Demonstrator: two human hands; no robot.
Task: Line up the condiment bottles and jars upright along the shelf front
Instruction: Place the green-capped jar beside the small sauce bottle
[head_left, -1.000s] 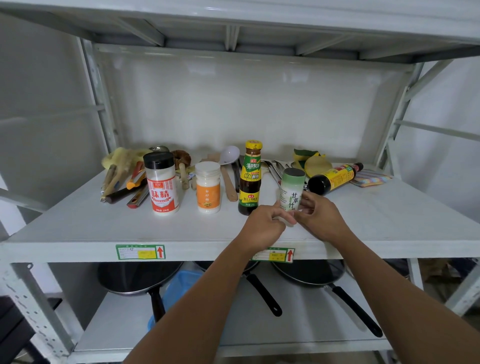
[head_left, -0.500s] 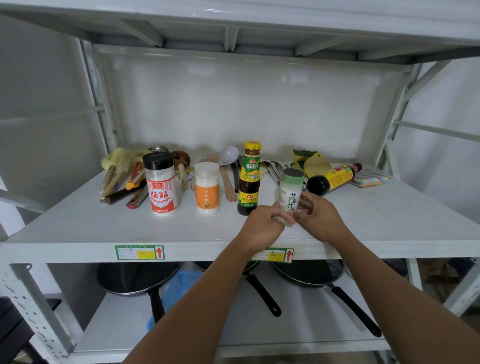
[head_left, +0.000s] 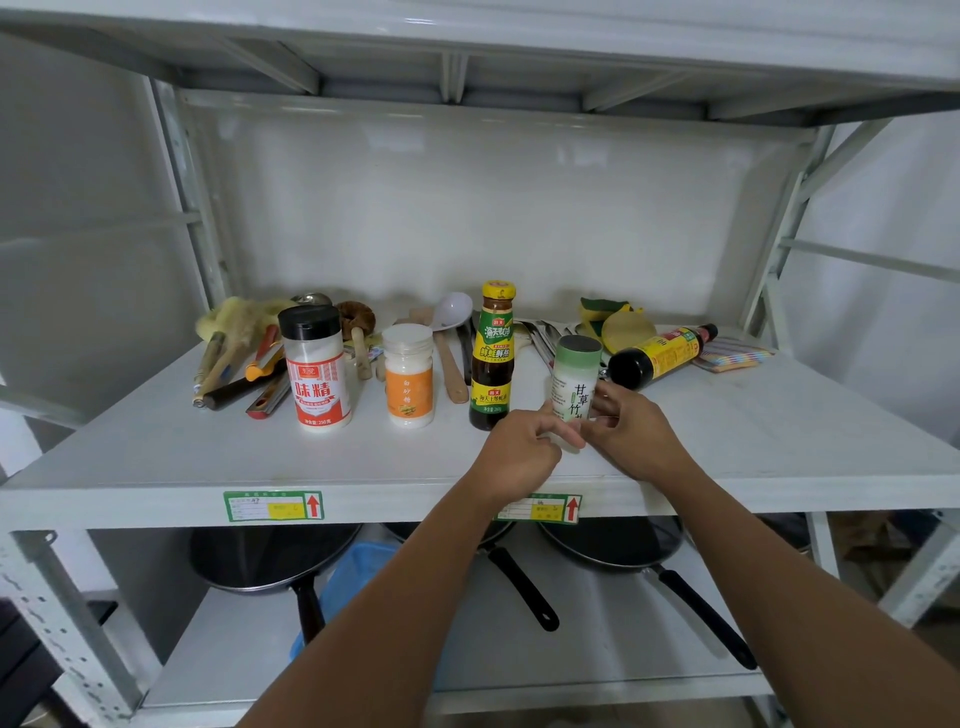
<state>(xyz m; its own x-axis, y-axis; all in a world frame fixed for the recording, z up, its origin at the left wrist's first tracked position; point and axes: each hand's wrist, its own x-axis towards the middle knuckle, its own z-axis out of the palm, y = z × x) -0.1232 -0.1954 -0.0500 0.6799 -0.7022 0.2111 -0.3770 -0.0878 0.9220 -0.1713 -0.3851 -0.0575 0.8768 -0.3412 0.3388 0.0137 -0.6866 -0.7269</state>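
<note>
- Near the front edge of the shelf (head_left: 156, 467), right of centre, a green-capped jar (head_left: 574, 379) stands upright between two hands.
- The left hand (head_left: 519, 457) pinches the jar's lower left side with curled fingers; the right hand (head_left: 636, 434) grips its lower right side.
- The fingers hide the jar's base, so whether it touches the shelf cannot be told. They also cover the bottom of its label.
- Just to its left, in a row, three more stand upright: a dark sauce bottle (head_left: 493, 358), an orange-labelled jar (head_left: 409, 374) and a red-labelled shaker (head_left: 317, 369).
- Toward the right edge, a dark bottle (head_left: 660, 356) lies on its side, neck pointing to the back right corner.
- Along the back edge lie utensils (head_left: 244, 358), partly hidden behind the row and hard to tell apart.
- Below, pans (head_left: 270, 556) are cut off by the shelf's front edge.
</note>
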